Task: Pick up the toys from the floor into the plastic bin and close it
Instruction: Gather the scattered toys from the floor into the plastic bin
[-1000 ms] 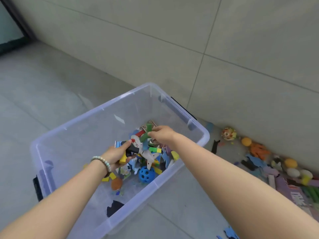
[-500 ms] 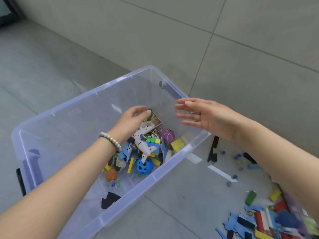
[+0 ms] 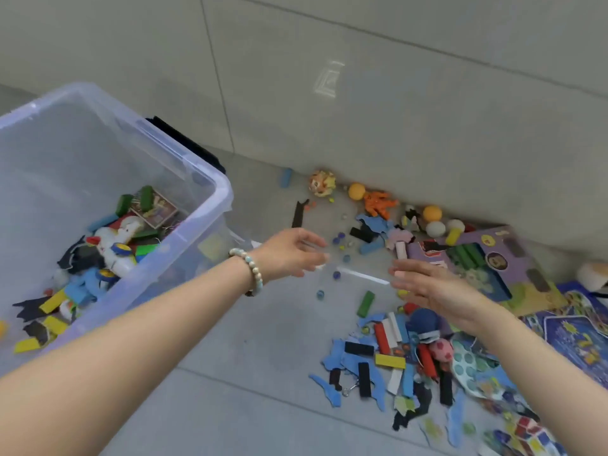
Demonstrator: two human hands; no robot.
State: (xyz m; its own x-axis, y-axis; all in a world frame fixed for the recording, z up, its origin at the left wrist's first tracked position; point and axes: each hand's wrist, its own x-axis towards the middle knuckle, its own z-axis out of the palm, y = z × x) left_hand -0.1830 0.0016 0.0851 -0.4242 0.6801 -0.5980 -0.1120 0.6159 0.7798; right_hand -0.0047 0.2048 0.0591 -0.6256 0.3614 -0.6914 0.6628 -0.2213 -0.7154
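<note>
Two grips out, I'm watching: near right, toys [image 3: 388, 353] litter the floor [image 3: 263, 340]; beyond, left grip [image 3: 297, 255] and right grip [image 3: 424, 284] hover, fingers loosely spread. Plastic bin [image 3: 218, 192] sits left, open-topped, long axis slanting near-left toward the wall [image 3: 394, 110].

I read the plastic bin [image 3: 220, 192] as clear with a lilac tint. Against the grey floor [image 3: 263, 340] I make out a green block [image 3: 366, 303], a yellow block [image 3: 390, 361], an orange ball [image 3: 356, 191] and a pink spotted ball [image 3: 442, 349].
</note>
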